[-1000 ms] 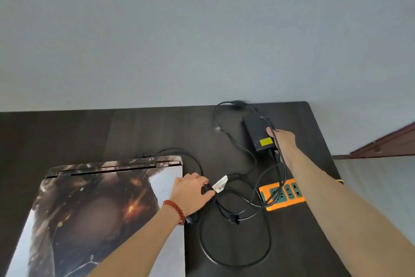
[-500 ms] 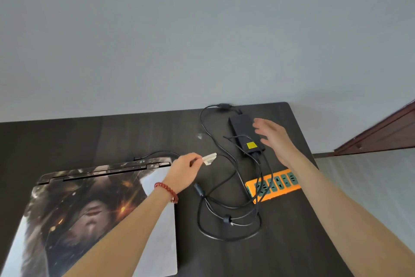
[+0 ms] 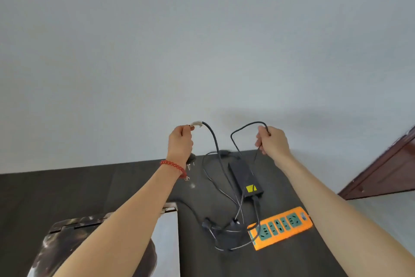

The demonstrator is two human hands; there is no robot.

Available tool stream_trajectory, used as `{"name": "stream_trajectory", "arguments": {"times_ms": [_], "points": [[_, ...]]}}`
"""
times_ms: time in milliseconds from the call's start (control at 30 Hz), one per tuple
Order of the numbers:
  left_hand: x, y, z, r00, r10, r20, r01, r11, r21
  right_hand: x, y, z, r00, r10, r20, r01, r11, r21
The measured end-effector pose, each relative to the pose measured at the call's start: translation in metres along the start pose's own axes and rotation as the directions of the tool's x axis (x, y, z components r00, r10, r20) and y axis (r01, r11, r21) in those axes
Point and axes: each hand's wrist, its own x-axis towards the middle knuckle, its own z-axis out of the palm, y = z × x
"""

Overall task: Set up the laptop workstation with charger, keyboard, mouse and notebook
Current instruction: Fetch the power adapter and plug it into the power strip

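Note:
Both hands are raised above the far edge of the dark table point(image 3: 89, 191). My left hand point(image 3: 180, 142), with a red bead bracelet on the wrist, pinches the white-tagged end of the black charger cable point(image 3: 213, 139). My right hand point(image 3: 272, 142) grips a loop of the same cable. The black charger brick point(image 3: 244, 178) with a yellow label lies on the table below, its cords tangled toward the front. The closed laptop point(image 3: 166, 243), lid covered in a dark picture, lies at the lower left, partly hidden by my left forearm. Keyboard, mouse and notebook are out of sight.
An orange power strip point(image 3: 280, 227) with green sockets lies at the right of the table, beside the cable tangle. A plug point(image 3: 190, 162) hangs just behind my left wrist. A grey wall fills the background; a brown wooden door frame point(image 3: 386, 169) stands at the right.
Both hands have risen from the table. The left lifted the tagged cable end up; the right left the charger brick and took hold of a cable loop. The view tilted upward.

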Motion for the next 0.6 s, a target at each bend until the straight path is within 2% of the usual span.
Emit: {"name": "stream_trajectory", "arguments": {"times_ms": [67,100,167,233,367,433,500,600], "points": [[0.009,0.026,0.006,0.999,0.030,-0.033,-0.034,0.993,-0.116,0.015,-0.022,-0.009,0.990,0.042,-0.137,0.010,0.935,0.355],[0.014,0.038,0.009,0.998,0.032,-0.045,-0.040,0.982,-0.183,0.023,-0.031,-0.013,0.982,0.043,-0.182,0.043,0.897,0.440],[0.020,0.057,0.012,0.997,0.037,-0.070,-0.055,0.957,-0.284,0.034,-0.039,-0.023,0.973,0.009,-0.230,0.104,0.873,0.476],[0.028,0.073,0.011,0.992,0.045,-0.120,-0.085,0.932,-0.353,0.042,-0.040,-0.031,0.980,-0.046,-0.191,0.125,0.895,0.427],[0.046,0.091,0.004,0.983,0.018,-0.185,-0.103,0.881,-0.461,0.052,-0.022,-0.044,0.998,-0.045,0.034,0.036,0.971,0.238],[0.051,0.089,0.000,0.990,0.061,-0.130,-0.106,0.921,-0.374,0.051,-0.011,-0.048,0.994,0.010,0.111,-0.027,0.989,0.147],[0.048,0.079,-0.001,0.994,0.110,-0.004,-0.109,0.977,-0.183,0.048,-0.004,-0.049,0.988,0.068,0.141,-0.078,0.995,0.069],[0.034,0.063,0.002,0.984,0.080,0.158,-0.078,0.997,-0.017,0.035,-0.004,-0.039,0.997,0.012,0.074,-0.012,1.000,0.007]]}}
